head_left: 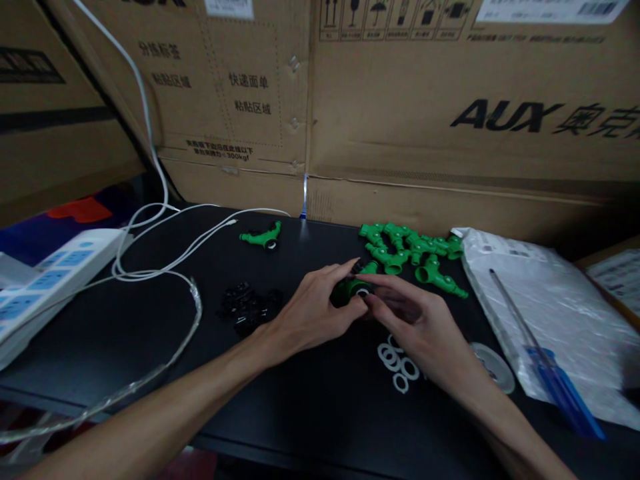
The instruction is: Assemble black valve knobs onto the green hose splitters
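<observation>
My left hand (315, 303) pinches a green plastic Y-shaped hose fitting (350, 287), with thumb and fingers closed around its near side. A white ring shows in the fitting's dark round opening, which faces me. From the other side, my right hand (417, 310) grips the same fitting, its thumb and fingertips at that opening. Fingers hide much of the fitting. Several loose white ring washers (410, 368) lie below my right hand. Left of my left hand is a pile of small black plastic parts (245, 307).
Several green fittings (434, 270) are heaped behind my right hand; another green fitting (263, 237) lies farther left. A blue-handled screwdriver (563, 387) rests on a white plastic package (560, 313). A power strip (60, 280) and white cables (155, 273) occupy the left; cardboard boxes (380, 120) stand behind.
</observation>
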Available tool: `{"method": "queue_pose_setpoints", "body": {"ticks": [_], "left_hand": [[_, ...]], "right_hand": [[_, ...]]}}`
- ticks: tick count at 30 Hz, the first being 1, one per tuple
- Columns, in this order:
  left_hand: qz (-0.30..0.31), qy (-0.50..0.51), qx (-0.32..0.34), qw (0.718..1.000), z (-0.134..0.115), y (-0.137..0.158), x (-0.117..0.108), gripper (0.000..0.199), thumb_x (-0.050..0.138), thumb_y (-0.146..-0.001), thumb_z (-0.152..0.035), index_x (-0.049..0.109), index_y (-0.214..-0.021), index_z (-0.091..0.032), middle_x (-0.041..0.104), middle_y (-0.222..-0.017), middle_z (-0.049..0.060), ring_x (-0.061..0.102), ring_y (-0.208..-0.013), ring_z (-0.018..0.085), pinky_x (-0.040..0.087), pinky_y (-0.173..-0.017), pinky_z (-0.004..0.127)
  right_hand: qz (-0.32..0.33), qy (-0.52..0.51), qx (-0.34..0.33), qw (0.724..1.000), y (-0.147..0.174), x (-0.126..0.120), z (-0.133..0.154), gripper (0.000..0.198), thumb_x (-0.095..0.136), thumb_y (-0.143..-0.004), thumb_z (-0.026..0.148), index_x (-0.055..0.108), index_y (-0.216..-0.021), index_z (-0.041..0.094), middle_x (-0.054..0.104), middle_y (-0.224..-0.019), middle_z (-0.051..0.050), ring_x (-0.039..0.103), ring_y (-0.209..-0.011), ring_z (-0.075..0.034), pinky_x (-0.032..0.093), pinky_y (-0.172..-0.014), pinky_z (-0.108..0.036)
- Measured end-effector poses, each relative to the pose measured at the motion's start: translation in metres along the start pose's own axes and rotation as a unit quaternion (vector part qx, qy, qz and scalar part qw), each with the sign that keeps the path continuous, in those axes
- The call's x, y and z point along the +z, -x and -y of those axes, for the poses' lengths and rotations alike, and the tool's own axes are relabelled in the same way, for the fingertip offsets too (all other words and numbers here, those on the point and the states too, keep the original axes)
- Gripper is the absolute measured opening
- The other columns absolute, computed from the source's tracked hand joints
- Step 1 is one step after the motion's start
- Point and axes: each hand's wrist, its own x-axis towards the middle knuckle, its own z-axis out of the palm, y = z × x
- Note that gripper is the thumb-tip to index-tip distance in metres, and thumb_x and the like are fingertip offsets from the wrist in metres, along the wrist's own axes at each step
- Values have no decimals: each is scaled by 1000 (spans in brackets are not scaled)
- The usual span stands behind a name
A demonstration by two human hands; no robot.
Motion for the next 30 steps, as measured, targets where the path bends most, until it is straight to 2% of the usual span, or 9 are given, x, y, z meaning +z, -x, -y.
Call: {"method": "queue_pose_setpoints", "body": {"ticks": [11,16,22,26,30], "left_hand": [[14,-20,25,999,6,0,0,62,64,-89,-27,51,-147,-9,68,-134,19,65,-122,33,46,-110,54],[5,-32,44,998,13,0,3,62,64,-88,-27,51,-147,-10,66,-138,19,64,-124,32,48,-109,54],[-9,-16,21,1000,8,0,2,59,59,-91,-30,54,-144,-5,66,-138,21,65,-124,32,49,-108,53],[-17,-8,12,1000,4,0,4,53,56,-93,-31,57,-141,-6,67,-137,20,65,-125,30,49,-110,51],[-22,-13,9,1000,4,1,6,57,55,-94,-33,55,-142,-2,66,-137,21,65,-124,30,48,-111,49]], "right_hand": [[-15,34,-12,999,4,2,-4,29,61,-91,29,70,-118,21,74,-87,-2,73,-85,-18,59,-76,-29],[-20,32,-16,999,4,1,-6,30,61,-92,30,69,-119,20,75,-94,-3,72,-88,-18,59,-79,-31],[-19,20,-18,999,5,0,-6,29,59,-94,31,70,-119,20,76,-95,-3,73,-84,-17,59,-76,-28],[-36,58,-18,997,5,3,-7,30,58,-94,31,71,-119,22,76,-91,-2,73,-79,-16,59,-74,-28],[-59,95,-26,993,5,7,-8,29,57,-94,31,72,-117,22,75,-85,-1,75,-84,-20,60,-76,-31]]}}
